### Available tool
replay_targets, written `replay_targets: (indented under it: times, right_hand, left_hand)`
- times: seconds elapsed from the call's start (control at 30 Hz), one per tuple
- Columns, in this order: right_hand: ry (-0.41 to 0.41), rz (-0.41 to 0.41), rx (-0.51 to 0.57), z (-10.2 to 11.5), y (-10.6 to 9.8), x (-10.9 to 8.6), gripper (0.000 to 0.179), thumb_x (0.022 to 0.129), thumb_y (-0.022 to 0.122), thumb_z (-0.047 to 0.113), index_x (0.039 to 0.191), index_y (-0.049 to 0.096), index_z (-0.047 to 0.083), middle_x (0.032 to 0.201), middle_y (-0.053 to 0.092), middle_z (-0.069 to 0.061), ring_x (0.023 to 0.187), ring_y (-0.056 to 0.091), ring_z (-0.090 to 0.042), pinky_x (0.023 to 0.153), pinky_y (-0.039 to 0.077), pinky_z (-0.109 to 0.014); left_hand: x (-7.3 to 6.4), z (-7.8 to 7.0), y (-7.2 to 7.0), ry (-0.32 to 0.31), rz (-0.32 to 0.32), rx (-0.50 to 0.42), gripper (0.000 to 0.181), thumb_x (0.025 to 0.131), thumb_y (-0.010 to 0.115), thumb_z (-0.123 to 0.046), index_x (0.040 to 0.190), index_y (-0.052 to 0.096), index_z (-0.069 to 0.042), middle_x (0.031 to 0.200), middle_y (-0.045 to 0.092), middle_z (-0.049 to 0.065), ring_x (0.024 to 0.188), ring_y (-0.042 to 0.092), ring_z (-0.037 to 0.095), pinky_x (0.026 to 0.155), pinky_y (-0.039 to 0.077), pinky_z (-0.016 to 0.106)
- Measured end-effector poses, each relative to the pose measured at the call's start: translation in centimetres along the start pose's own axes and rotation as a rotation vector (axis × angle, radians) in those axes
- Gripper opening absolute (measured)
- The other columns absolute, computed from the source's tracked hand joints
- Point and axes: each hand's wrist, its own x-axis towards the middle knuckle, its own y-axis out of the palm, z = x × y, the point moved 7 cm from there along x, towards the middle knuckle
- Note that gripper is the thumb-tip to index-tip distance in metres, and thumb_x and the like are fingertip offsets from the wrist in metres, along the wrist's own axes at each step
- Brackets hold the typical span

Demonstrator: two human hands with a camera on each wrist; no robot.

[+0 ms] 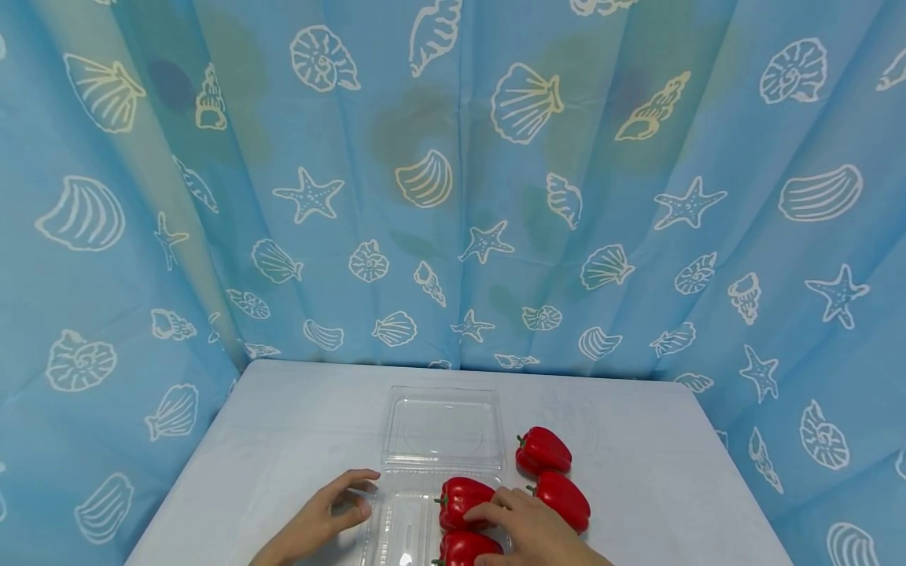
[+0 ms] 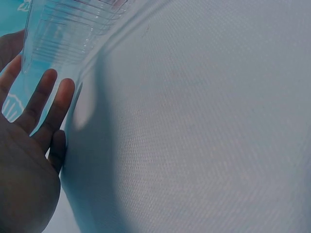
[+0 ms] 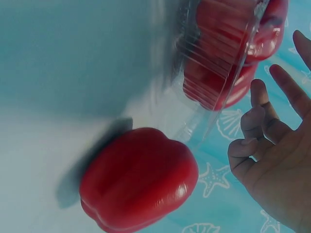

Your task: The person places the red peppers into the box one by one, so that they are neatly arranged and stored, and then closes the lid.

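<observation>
A clear plastic clamshell box [image 1: 405, 523] lies with its lid [image 1: 444, 428] folded back, away from me. Two red bell peppers, a farther one [image 1: 463, 497] and a nearer one [image 1: 467, 548], sit in its right half. My right hand [image 1: 538, 531] hovers at the box's right side, fingers loosely bent over the peppers; in the right wrist view nothing is gripped between them. At the box's left edge, my left hand [image 1: 314, 519] has its fingers spread and relaxed, holding nothing. In the left wrist view its fingertips are near the box wall [image 2: 73, 34]; contact is unclear.
Two more red bell peppers, one farther back [image 1: 543, 450] and one nearer [image 1: 564, 501], lie on the white tabletop [image 1: 665, 472] right of the box. The nearer one is close to my right hand. A blue curtain [image 1: 453, 220] with seashell prints stands behind and beside the table.
</observation>
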Motion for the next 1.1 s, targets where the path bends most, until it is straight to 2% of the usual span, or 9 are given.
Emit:
replay_targets:
  times: [0.3,0.53,0.73,0.93,1.1]
  right_hand:
    - [0.046,-0.023,0.046,-0.9,-1.2,-0.5,0.068,0.063,0.092,0.047,0.124,0.061,0.044,0.108,0.059,0.015,0.098,0.056,-0.008,0.068,0.059,-0.030]
    - [0.071,-0.076,0.074,-1.8,-2.2,-0.8,0.068,0.063,0.093,0.045,0.123,0.063,0.041,0.110,0.060,0.009,0.100,0.058,-0.014,0.071,0.060,-0.037]
    - [0.084,-0.124,0.085,-2.6,-3.3,-1.2,0.069,0.064,0.092,0.048,0.126,0.063,0.038,0.111,0.061,0.005,0.099,0.060,-0.017,0.071,0.061,-0.038]
    - [0.124,-0.181,0.027,-3.9,-4.6,-1.6,0.070,0.063,0.093,0.049,0.125,0.063,0.035,0.121,0.060,0.000,0.105,0.060,-0.022,0.072,0.061,-0.047]
    - [0.176,-0.208,0.065,-5.7,-5.4,-1.7,0.072,0.063,0.093,0.048,0.127,0.063,0.031,0.127,0.058,-0.004,0.113,0.055,-0.028,0.072,0.060,-0.051]
  left_hand:
    - [0.0,0.0,0.0,0.013,0.001,0.015,0.046,0.100,0.063,-0.035,0.141,0.053,-0.018,0.133,0.061,0.008,0.103,0.060,0.018,0.093,0.049,0.047]
    - [0.0,-0.1,0.0,0.017,-0.001,0.017,0.045,0.100,0.063,-0.035,0.141,0.054,-0.018,0.131,0.061,0.008,0.101,0.061,0.017,0.092,0.049,0.046]
    - [0.0,-0.1,0.0,0.000,0.005,0.001,0.045,0.100,0.062,-0.035,0.141,0.053,-0.017,0.130,0.061,0.008,0.102,0.060,0.019,0.092,0.048,0.049]
    - [0.1,0.0,0.0,0.001,0.009,0.004,0.046,0.101,0.062,-0.035,0.141,0.053,-0.016,0.129,0.062,0.008,0.101,0.060,0.019,0.091,0.048,0.046]
    - [0.1,0.1,0.0,0.007,0.009,0.012,0.046,0.101,0.062,-0.035,0.142,0.053,-0.016,0.129,0.062,0.007,0.100,0.060,0.017,0.090,0.048,0.044]
